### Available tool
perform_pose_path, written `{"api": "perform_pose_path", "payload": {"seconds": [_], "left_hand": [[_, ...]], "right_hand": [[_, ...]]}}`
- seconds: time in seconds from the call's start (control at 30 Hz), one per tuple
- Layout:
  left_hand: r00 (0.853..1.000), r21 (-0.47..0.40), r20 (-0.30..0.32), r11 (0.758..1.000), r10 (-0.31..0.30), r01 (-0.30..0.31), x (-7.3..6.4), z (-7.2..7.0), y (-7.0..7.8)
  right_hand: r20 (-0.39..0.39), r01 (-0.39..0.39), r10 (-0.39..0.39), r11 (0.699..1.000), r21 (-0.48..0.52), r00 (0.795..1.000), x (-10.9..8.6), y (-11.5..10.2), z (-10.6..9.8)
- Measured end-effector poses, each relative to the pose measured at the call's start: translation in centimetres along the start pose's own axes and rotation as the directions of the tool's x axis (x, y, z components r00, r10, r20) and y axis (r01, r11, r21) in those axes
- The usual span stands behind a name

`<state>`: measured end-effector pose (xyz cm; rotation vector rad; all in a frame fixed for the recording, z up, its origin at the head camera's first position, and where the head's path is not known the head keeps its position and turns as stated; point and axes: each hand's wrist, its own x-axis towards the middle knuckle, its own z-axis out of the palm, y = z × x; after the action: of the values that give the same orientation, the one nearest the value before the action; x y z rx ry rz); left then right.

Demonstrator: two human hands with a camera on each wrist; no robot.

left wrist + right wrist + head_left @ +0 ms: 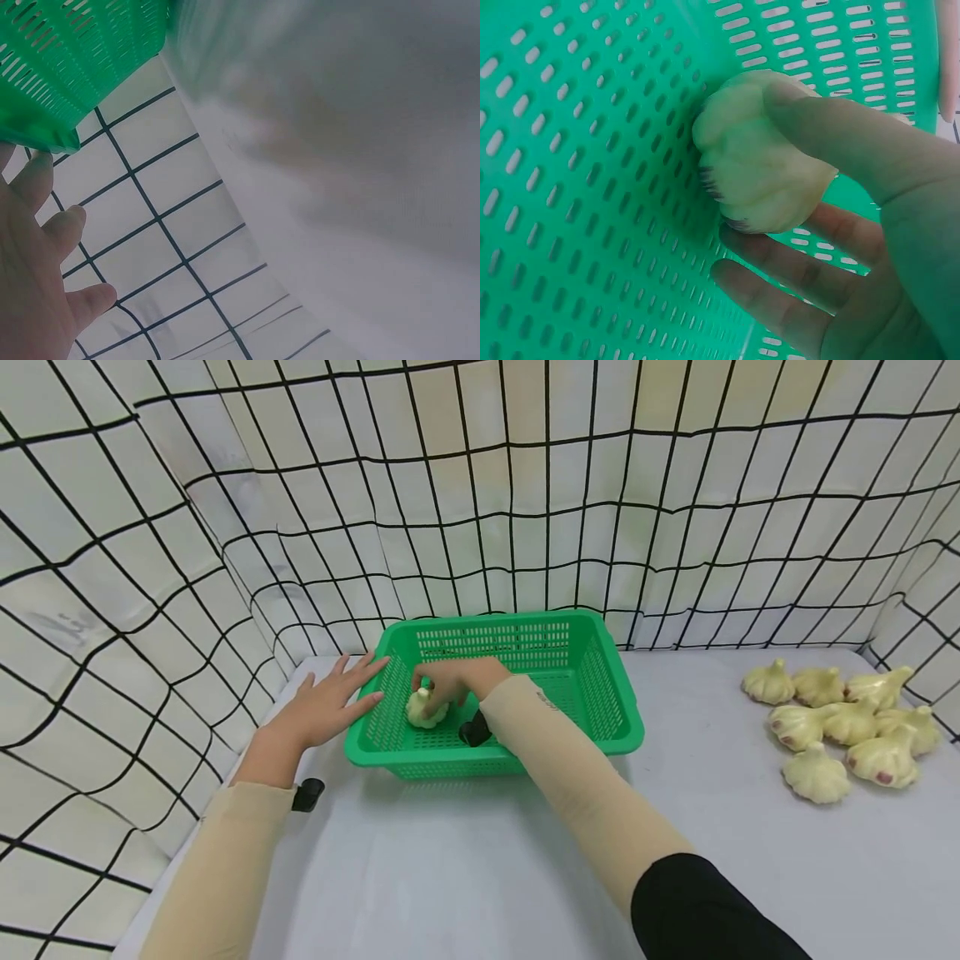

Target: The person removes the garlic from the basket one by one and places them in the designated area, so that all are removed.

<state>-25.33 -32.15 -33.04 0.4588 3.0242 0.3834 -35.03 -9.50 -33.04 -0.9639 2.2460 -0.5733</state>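
A green slotted plastic basket (491,758) stands on the white table. Inside its left part, my right hand (453,681) holds a garlic bulb (426,710) low over the basket floor. The right wrist view shows the thumb on one side of the pale bulb (757,157) and fingers on the other, close to the slotted surface. My left hand (326,702) is spread at the basket's left rim, its fingers straight and holding nothing. In the left wrist view, fingertips of the left hand (37,247) lie right at the rim of the basket (82,67).
Several garlic bulbs (851,718) lie grouped on the table's right side. Black netting (510,514) over white walls encloses the back and sides, close behind the basket. A small black wrist camera (307,795) sits under the left wrist.
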Motion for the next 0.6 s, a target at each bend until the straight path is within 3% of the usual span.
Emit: {"api": "perform_pose_path", "payload": {"seconds": [0.6], "left_hand": [[1.000,-0.002,-0.006,1.000,0.006,-0.006,-0.1,0.1,0.0]], "right_hand": [[-0.037,0.083,-0.081,0.993,0.079,0.996,-1.4,0.2,-0.8]]}}
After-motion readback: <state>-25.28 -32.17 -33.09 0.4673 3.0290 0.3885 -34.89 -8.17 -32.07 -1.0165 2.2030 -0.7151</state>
